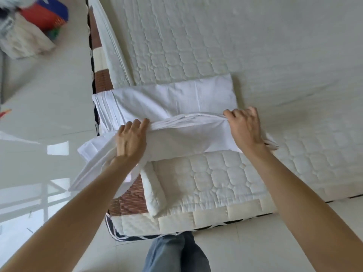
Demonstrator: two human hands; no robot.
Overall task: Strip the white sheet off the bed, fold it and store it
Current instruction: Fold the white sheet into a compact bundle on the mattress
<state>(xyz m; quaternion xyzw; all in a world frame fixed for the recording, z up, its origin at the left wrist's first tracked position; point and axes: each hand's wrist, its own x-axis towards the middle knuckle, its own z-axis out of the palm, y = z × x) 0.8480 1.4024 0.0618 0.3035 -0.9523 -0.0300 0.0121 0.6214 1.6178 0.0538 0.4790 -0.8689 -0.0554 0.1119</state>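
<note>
The white sheet (172, 99) lies folded into a thick band across the near corner of the quilted mattress (216, 36). Its near layers are lifted and doubled over toward the far half. My left hand (130, 139) grips the left end of the lifted fold, fingers curled over the bunched edge. My right hand (244, 128) pinches the right end of the same fold. Loose sheet ends hang over the mattress's left edge below my left wrist.
The mattress sits low on a glossy pale tiled floor (49, 107). A pile of cloth and colourful bags (33, 22) lies at the far left. My jeans-clad leg (176, 252) stands at the mattress's near edge.
</note>
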